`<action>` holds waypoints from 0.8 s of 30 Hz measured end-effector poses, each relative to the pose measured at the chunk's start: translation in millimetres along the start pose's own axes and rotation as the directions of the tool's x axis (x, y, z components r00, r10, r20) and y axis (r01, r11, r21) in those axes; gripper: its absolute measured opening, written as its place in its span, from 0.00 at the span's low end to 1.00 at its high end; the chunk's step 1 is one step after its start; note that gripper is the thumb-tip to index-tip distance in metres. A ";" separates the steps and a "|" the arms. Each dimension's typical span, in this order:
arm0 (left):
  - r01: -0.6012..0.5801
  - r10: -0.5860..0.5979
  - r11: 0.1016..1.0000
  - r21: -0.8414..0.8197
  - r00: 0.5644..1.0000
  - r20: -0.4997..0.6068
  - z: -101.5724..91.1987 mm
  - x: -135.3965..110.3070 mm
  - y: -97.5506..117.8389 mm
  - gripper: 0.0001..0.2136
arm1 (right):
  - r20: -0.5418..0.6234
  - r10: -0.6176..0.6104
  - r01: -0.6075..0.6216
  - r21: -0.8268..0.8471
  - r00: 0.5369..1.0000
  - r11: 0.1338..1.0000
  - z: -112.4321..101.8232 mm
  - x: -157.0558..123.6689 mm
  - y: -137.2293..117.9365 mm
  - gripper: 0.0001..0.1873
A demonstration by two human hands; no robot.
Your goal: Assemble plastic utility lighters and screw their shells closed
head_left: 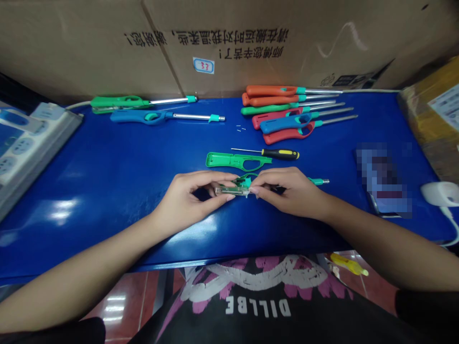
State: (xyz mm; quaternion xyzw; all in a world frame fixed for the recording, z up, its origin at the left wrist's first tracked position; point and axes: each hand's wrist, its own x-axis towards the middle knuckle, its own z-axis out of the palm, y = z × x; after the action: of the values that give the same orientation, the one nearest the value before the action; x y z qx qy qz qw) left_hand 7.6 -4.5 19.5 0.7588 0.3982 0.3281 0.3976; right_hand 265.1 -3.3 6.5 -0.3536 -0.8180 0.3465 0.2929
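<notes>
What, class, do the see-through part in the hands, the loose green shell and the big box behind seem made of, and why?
See-through part: probably clear plastic, glossy; bright glints show along it. Green shell: likely moulded plastic, smooth, with a thin raised rim. Big box: apparently cardboard, dull brown, creased and printed.

I see a black garment [204, 327] at bottom centre, streaked pink and greyish-white, with upside-down white lettering [258, 306], "DILLBE"; black sleeves [71, 332] towards both lower corners; left hand [181, 196] and right hand [296, 191] bare.

From here I've room over the tabletop [107, 167] left of the left hand [186, 193]; screwdriver [272, 153] and green shell [227, 160] block straight ahead
</notes>
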 end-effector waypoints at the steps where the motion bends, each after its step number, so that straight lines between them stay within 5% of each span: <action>1: 0.003 -0.003 1.000 0.007 1.000 -0.007 -0.4 0.3 0.1 0.13 | -0.007 0.002 -0.002 0.000 1.000 1.000 -0.4 -0.1 -0.8 0.08; 15: 0.131 -0.132 0.991 -0.016 0.991 -0.005 -0.4 0.4 -5.0 0.15 | -0.001 -0.001 0.001 0.009 1.000 1.000 0.9 0.3 1.0 0.07; 24: -0.008 -0.005 0.987 0.163 0.997 0.075 -13.1 5.9 -4.9 0.12 | -0.088 -0.111 0.099 -0.131 0.990 0.986 -5.7 -0.2 -0.5 0.05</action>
State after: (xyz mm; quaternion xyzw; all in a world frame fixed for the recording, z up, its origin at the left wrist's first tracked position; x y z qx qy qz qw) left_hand -2.0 7.0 22.4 0.8008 0.4079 0.2661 0.3486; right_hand 269.2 -1.7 10.1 -0.3438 -0.8410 0.2610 0.3263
